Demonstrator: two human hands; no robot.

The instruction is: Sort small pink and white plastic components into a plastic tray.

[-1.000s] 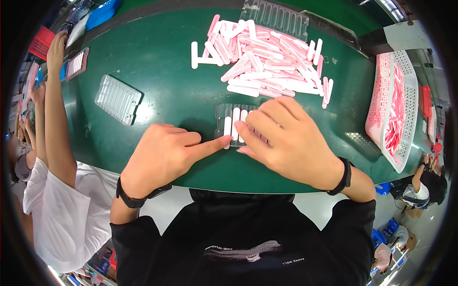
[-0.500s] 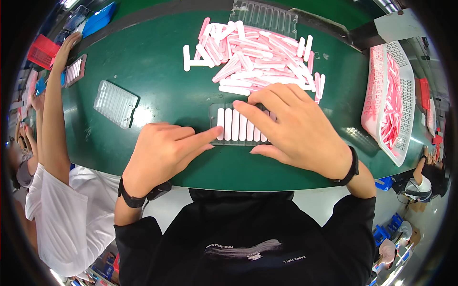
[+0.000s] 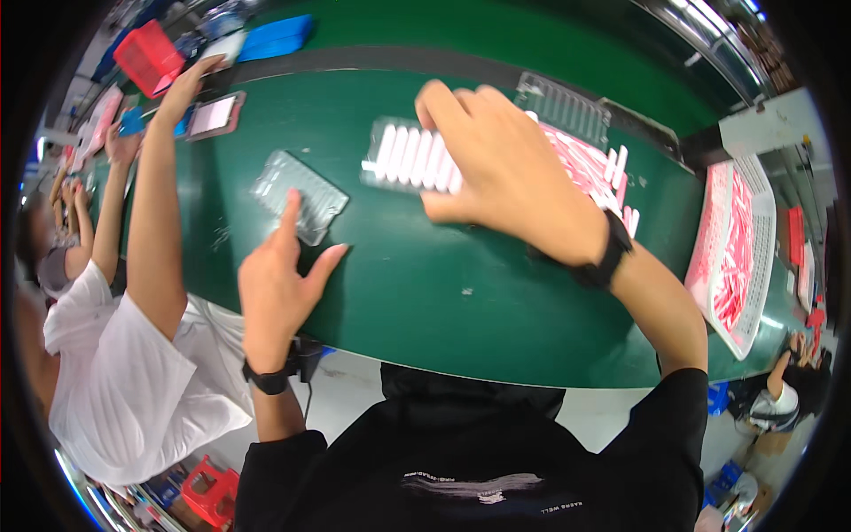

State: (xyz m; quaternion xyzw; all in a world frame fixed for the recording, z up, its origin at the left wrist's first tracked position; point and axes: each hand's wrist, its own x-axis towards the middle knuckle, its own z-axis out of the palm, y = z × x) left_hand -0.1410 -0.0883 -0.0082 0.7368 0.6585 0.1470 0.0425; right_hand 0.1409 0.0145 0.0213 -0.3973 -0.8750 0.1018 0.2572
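My right hand (image 3: 510, 173) grips a clear plastic tray (image 3: 368, 167) by its right end, thumb on the near side and fingers over the far side. In that tray lies a row of white sticks with rounded ends (image 3: 409, 155), resembling small nail files. My hand hides the tray's right part. My left hand (image 3: 277, 288) is open, index finger stretched out and thumb apart. Its index fingertip is over a second clear ribbed tray (image 3: 306, 191), apparently touching it; that tray holds no sticks.
Behind my right hand lies a heap of pink and white sticks (image 3: 581, 160), partly hidden. Beyond it sits another clear ribbed tray (image 3: 567, 106). A white basket (image 3: 753, 266) of pink sticks stands at right. At left, a co-worker's arm (image 3: 155, 213) reaches past a filled tray (image 3: 213, 117).
My right hand has lifted or slid the filled tray left and away from me. My left hand has left that tray and moved to the second clear tray. The view has shifted too.
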